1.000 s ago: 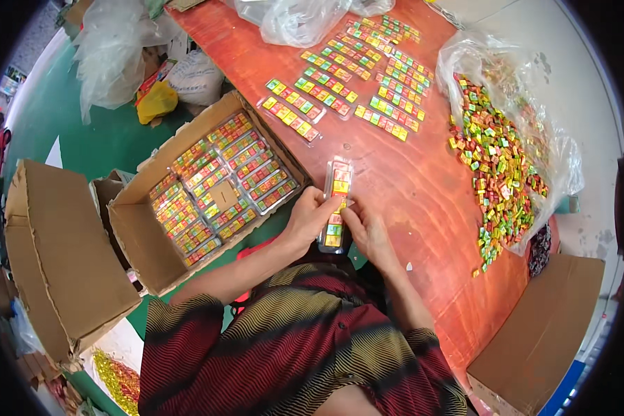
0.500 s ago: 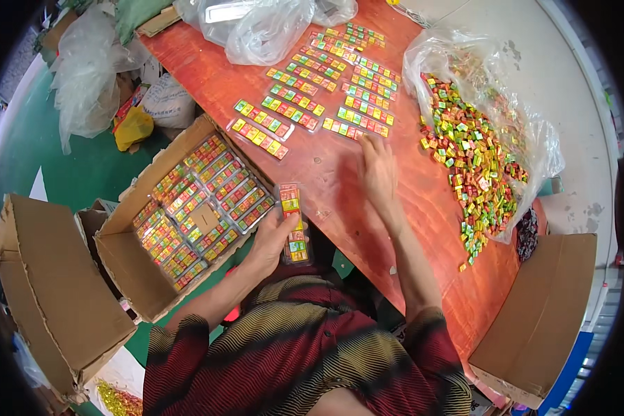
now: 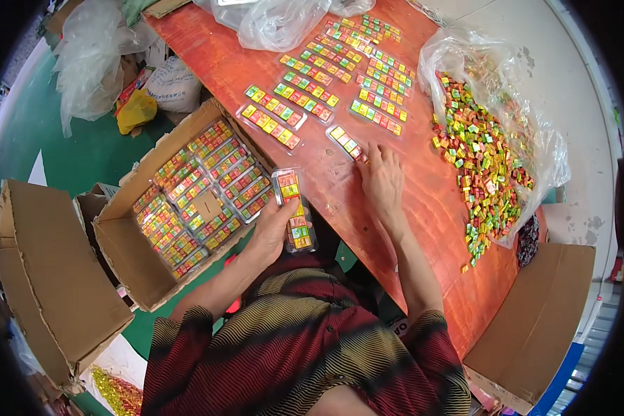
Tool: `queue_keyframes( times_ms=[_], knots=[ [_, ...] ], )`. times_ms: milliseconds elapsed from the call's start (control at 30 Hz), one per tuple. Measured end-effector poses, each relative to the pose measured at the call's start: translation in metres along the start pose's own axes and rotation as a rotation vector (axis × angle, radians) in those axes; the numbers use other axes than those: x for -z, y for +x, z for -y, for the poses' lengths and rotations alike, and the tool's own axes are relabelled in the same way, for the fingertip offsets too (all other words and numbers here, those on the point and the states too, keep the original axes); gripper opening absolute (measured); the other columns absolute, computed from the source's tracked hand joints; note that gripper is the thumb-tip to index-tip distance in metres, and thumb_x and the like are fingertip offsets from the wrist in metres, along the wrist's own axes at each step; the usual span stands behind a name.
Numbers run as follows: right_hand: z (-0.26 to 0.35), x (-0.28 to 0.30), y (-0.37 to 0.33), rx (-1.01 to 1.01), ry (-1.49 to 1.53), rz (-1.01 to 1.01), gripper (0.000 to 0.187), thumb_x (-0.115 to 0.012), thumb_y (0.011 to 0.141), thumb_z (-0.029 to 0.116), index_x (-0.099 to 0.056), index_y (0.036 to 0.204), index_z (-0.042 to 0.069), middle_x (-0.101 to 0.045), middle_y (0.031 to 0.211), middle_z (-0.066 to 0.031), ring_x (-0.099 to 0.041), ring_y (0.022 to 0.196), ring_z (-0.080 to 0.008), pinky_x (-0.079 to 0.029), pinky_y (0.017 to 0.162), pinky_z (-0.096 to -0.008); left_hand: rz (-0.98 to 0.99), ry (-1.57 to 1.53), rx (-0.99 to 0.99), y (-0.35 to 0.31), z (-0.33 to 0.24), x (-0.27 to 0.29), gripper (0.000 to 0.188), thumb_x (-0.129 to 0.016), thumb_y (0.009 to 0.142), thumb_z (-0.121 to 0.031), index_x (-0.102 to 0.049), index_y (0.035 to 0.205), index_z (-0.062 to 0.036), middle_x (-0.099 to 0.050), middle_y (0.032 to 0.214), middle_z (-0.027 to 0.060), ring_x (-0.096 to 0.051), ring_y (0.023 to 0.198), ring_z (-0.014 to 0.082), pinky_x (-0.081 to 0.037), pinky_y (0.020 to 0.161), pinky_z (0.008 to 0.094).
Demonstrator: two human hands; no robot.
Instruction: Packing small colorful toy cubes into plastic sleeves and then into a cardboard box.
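Left hand point(image 3: 274, 229) grip pinching candy pack point(image 3: 295, 211) at worktop point(image 3: 437, 229) edge, beside carton point(image 3: 128, 260). Right hand point(image 3: 381, 179) flat, fingers spread, now touching loose pack point(image 3: 347, 142); earlier reaching farther out.

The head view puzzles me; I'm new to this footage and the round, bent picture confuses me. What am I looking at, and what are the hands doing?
A camera worn on a person's head looks down through a fisheye lens, so straight edges bend. No machine: two bare hands. The left hand holds a clear packet of coloured candies at the edge of the red-brown table. The right hand lies flat on the table, fingers touching another packet. More packets lie in rows beyond, a bag of loose candies to the right, and an open carton of packed ones to the left.
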State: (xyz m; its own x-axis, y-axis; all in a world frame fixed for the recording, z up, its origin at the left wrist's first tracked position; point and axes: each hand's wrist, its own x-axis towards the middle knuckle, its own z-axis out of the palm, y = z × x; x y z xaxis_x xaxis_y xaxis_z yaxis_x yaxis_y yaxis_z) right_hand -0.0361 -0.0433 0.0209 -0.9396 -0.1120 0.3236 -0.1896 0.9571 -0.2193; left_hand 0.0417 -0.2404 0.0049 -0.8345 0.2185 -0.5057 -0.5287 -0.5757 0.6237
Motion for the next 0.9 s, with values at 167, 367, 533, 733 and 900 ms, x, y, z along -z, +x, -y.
queue_keyframes(
  times_ms=[167,367,533,733,900],
  knots=[
    [-0.007,-0.009,0.014,-0.103,0.113,0.209,0.023,-0.062,0.073,0.02,-0.057,0.09,0.004,-0.058,0.078,-0.012,-0.055,0.071,-0.0266,-0.042,0.062,-0.0364,0.031,-0.028,-0.054,0.006,0.011,0.008,0.021,-0.052,0.085,-0.017,-0.046,0.102,-0.0075,-0.054,0.084,0.0055,-0.056,0.074,0.016,-0.051,0.065,0.033],
    [-0.025,-0.016,0.001,-0.334,0.69,0.462,0.014,-0.056,0.08,0.014,-0.055,0.075,0.0,-0.054,0.062,-0.0011,-0.049,0.055,-0.007,-0.039,0.048,-0.0223,0.015,-0.022,-0.072,0.01,0.017,0.011,0.02,-0.049,0.087,-0.02,-0.045,0.104,-0.0084,-0.052,0.087,0.0026,-0.055,0.077,0.0146,-0.05,0.068,0.0335],
    [0.022,0.018,-0.026,-0.481,1.134,0.633,0.011,-0.054,0.082,0.014,-0.054,0.077,0.004,-0.051,0.061,0.0019,-0.044,0.05,-0.005,-0.034,0.045,-0.0185,0.081,-0.164,-0.065,0.0,0.009,-0.002,0.041,-0.037,0.089,-0.041,-0.044,0.109,-0.0067,-0.054,0.093,0.0033,-0.055,0.084,0.0145,-0.047,0.075,0.0321],
    [0.07,0.016,-0.079,-0.487,1.176,0.738,0.007,-0.052,0.082,0.007,-0.053,0.079,0.001,-0.053,0.062,-0.0005,-0.047,0.051,-0.0086,-0.039,0.046,-0.0227,0.182,-0.143,-0.076,-0.012,0.018,0.008,0.043,-0.044,0.087,-0.042,-0.045,0.109,-0.0048,-0.053,0.097,0.0018,-0.052,0.083,0.01,-0.044,0.074,0.0253],
    [0.078,0.032,-0.079,0.028,0.532,0.542,0.026,-0.058,0.076,0.011,-0.053,0.099,0.002,-0.056,0.077,-0.0146,-0.056,0.077,-0.0296,-0.044,0.067,-0.0341,-0.003,0.307,0.024,-0.029,0.024,0.028,0.032,-0.06,0.077,-0.021,-0.049,0.101,-0.0033,-0.054,0.086,0.0025,-0.051,0.074,0.0075,-0.044,0.066,0.0232]
  ],
)
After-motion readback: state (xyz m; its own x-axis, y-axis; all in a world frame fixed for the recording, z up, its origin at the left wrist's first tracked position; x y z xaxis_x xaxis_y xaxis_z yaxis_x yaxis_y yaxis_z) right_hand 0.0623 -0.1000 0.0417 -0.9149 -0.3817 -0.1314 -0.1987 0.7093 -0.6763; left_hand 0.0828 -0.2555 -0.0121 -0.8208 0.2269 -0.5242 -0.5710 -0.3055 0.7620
